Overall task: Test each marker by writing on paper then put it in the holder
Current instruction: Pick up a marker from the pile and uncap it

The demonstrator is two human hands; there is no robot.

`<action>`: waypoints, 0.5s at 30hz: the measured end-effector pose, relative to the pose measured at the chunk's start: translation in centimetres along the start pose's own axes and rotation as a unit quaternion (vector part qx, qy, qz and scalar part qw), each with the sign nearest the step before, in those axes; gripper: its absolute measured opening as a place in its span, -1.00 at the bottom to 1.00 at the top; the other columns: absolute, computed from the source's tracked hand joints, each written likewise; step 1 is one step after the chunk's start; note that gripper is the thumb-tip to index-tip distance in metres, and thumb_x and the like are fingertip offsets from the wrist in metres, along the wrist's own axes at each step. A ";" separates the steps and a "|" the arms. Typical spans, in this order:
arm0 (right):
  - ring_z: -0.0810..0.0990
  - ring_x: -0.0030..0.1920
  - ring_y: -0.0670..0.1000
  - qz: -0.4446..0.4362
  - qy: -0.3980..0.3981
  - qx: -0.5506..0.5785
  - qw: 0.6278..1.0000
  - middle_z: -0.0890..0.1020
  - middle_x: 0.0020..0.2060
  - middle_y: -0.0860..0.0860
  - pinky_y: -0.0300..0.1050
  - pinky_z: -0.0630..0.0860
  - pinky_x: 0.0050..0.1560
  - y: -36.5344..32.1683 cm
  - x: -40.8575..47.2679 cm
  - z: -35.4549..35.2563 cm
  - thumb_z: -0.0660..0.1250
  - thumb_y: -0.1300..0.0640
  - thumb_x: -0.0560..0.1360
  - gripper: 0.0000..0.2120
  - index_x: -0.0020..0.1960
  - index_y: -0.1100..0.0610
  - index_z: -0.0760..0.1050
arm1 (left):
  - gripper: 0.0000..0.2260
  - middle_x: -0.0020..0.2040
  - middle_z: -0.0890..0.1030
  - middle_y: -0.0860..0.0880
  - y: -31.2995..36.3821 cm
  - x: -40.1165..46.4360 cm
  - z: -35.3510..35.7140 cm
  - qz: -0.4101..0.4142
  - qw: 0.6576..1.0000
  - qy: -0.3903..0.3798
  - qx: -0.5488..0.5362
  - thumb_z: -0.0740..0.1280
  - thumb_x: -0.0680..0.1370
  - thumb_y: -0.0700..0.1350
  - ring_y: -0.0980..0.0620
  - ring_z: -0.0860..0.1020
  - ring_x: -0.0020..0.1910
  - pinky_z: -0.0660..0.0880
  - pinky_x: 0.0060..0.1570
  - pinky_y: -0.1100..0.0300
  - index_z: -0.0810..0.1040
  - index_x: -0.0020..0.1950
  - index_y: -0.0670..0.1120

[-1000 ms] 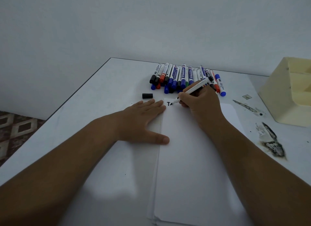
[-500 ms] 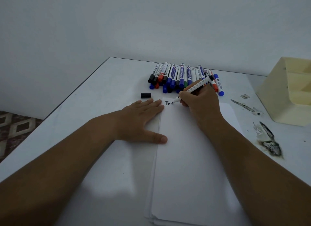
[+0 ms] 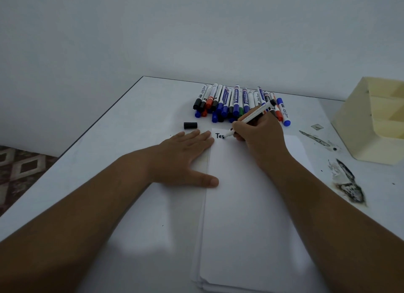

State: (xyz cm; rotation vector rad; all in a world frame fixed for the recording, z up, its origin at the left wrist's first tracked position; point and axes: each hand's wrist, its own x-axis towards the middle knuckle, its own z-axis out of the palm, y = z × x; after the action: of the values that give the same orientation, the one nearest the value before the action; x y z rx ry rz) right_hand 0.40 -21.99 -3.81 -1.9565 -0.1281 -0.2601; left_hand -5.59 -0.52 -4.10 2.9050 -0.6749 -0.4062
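1. We grip a black marker (image 3: pixel 251 118) in our right hand (image 3: pixel 259 135), fingers curled round the barrel, its tip touching the paper (image 3: pixel 251 205) just ahead of our left fingertips
2. Our left hand (image 3: pixel 185 157) lies flat with fingers straight and together, thumb spread, pressing the left edge of the paper stack to the table (image 3: pixel 131 122); it holds nothing
3. The letters "Tes" (image 3: pixel 219 136) stand in black at the top left corner of the sheet, between the two hands, so we judge the test of this marker to be under way and the ink to be flowing
4. The marker's black cap (image 3: pixel 190 125) lies loose on the table just beyond our left fingertips; we expect it must go back on before the marker is stored
5. The pile of markers (image 3: pixel 229 102), black, red, blue and green caps, lies just beyond our right hand, all capped as far as we can see, which we take as untested
6. The cream holder (image 3: pixel 376 122) sits well to the right of our right hand; we can see no marker in the compartments that show, though part of it is cut off
7. By our judgement the task is near its start: one marker mid-test, the whole pile left
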 end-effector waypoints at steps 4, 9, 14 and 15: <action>0.58 -0.32 -0.01 0.005 0.018 0.008 1.000 0.64 -0.39 0.03 0.14 0.65 -0.07 -0.1 -0.2 0.0 0.43 0.17 0.46 -0.85 -0.27 0.05 0.54 | 0.07 0.59 -0.28 0.22 -0.2 0.0 0.1 -0.001 1.000 -0.001 0.006 -0.04 0.27 0.67 0.27 -0.33 0.53 -0.27 0.55 0.13 -0.24 0.62 0.14; 0.58 -0.33 -0.01 0.012 0.043 0.016 0.999 0.66 -0.37 0.06 0.16 0.65 -0.08 0.0 0.0 0.1 0.44 0.15 0.44 -0.93 -0.20 0.11 0.60 | 0.05 0.60 -0.27 0.22 -0.3 0.0 0.2 -0.001 1.000 0.003 0.005 -0.01 0.29 0.65 0.28 -0.32 0.53 -0.29 0.53 0.17 -0.23 0.62 0.14; 0.55 -0.33 -0.07 0.013 0.040 -0.005 0.999 0.60 -0.36 -0.03 -0.02 0.60 -0.16 0.2 0.1 0.1 0.45 0.12 0.45 -0.90 -0.19 0.05 0.54 | 0.07 0.60 -0.26 0.21 -0.1 -0.1 0.1 -0.002 1.000 0.003 0.003 -0.03 0.26 0.66 0.26 -0.31 0.54 -0.28 0.54 0.15 -0.22 0.63 0.13; 0.55 -0.34 -0.07 0.013 0.036 -0.009 0.999 0.60 -0.37 -0.03 -0.01 0.60 -0.16 0.1 0.1 0.1 0.45 0.12 0.45 -0.89 -0.20 0.03 0.53 | 0.07 0.60 -0.26 0.21 -0.1 -0.1 0.1 -0.003 1.000 0.004 0.004 -0.03 0.26 0.66 0.26 -0.31 0.54 -0.28 0.54 0.15 -0.22 0.62 0.13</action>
State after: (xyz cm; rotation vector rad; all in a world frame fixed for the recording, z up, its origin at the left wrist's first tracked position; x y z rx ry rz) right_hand 0.55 -21.90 -3.94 -1.9618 -0.0524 -0.3152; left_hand -5.62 -0.40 -4.22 2.9146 -0.6689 -0.3937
